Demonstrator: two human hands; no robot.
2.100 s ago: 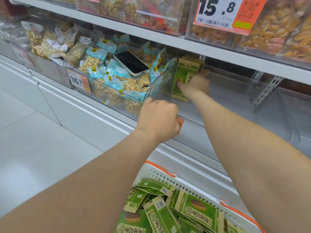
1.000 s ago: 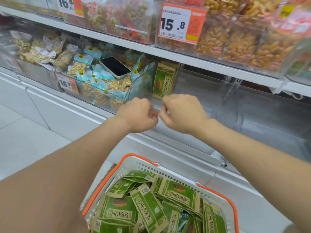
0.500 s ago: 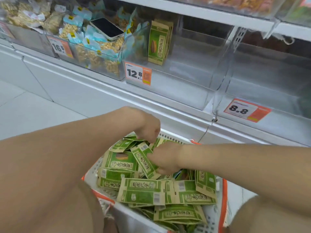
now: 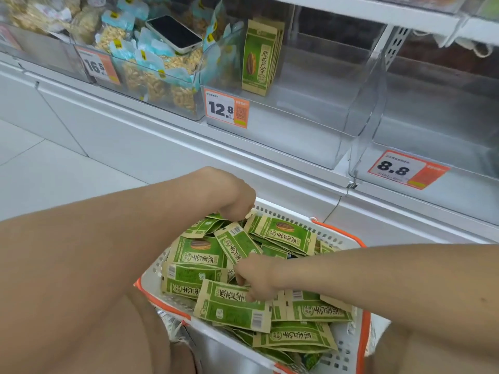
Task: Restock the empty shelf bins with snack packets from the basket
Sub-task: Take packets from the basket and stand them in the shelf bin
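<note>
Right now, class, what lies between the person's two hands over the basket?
Overlapping green snack packets in the basket fill the whole stretch from the left hand to the right hand, as the head view shows.

head view, looking steeply down, close over basket [image 4: 348, 240], shelf ahead

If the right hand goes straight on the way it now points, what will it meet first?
The green packets piled in the basket: the right hand points left and down into them and seems to grip one.
</note>
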